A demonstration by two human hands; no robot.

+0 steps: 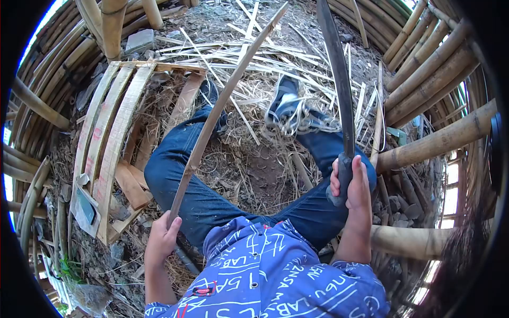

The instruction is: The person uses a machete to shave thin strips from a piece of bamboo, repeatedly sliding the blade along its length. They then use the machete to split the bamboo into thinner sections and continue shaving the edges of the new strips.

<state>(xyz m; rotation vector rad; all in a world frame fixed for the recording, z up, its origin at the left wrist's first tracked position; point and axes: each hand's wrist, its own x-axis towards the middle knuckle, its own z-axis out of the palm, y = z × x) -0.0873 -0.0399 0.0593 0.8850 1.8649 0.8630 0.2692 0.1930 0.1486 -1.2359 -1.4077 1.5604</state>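
Observation:
My left hand [163, 237] is closed around the lower end of a long split bamboo strip [216, 112]. The strip slants up and to the right, with a jagged upper tip. In my right hand [356, 183] is the dark handle of a machete [339, 74], its long blade pointing upward and its tip at the frame's top edge. A gap separates blade and strip. Both are held above my bent legs in blue jeans [201, 204].
A wooden pallet [114, 124] lies at the left with a phone-like dark object [86, 207] on it. Pale bamboo slivers [297, 55] cover the ground ahead near my shoes. Stacked bamboo poles [440, 139] close in on the right, and a bamboo post [113, 29] stands at upper left.

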